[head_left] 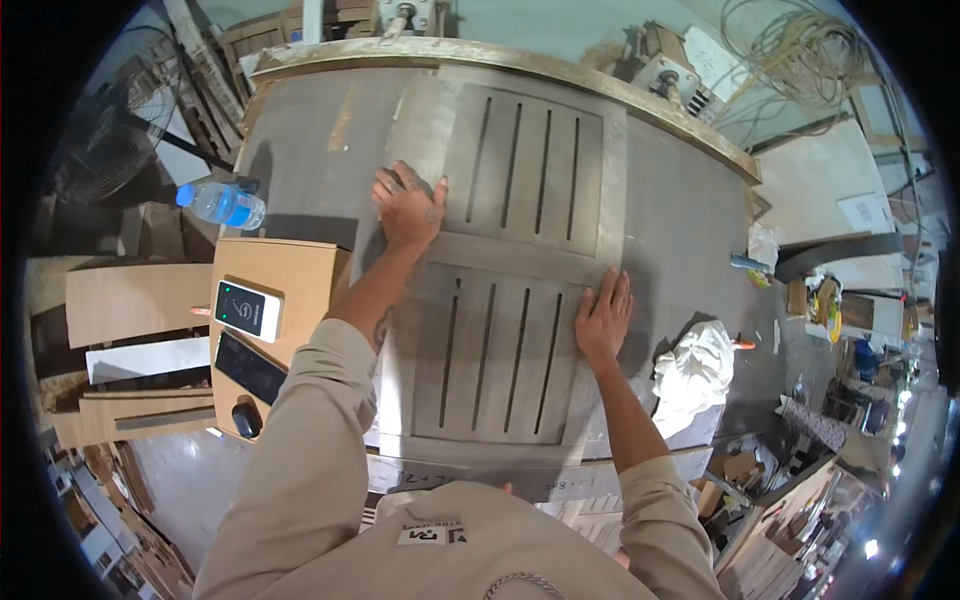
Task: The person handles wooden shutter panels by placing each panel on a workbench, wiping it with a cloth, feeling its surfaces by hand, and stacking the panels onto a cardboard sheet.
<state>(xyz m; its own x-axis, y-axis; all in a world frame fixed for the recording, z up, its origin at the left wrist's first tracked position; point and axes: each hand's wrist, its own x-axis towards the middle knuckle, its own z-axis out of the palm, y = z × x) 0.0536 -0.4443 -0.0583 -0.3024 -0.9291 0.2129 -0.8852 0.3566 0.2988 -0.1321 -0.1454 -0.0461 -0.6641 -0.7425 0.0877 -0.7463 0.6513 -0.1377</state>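
Observation:
A grey slatted wooden door panel [520, 247] lies flat on the workbench, with two framed sections of long narrow slots, one above the other. My left hand [408, 212] rests on its left side rail, thumb and fingers apart. Lower down, at the right side rail, my right hand [606, 318] lies flat with its fingers stretched out. Neither hand holds anything. A crumpled white cloth [692, 376] sits on the bench to the right of my right forearm.
On the left, a cardboard box [285, 258] carries a white device [247, 309], a black phone [250, 366] and a small black object [246, 420]. A water bottle [222, 205] lies beyond it. A wooden rail [520, 62] edges the far side; coiled cable [800, 60] hangs far right.

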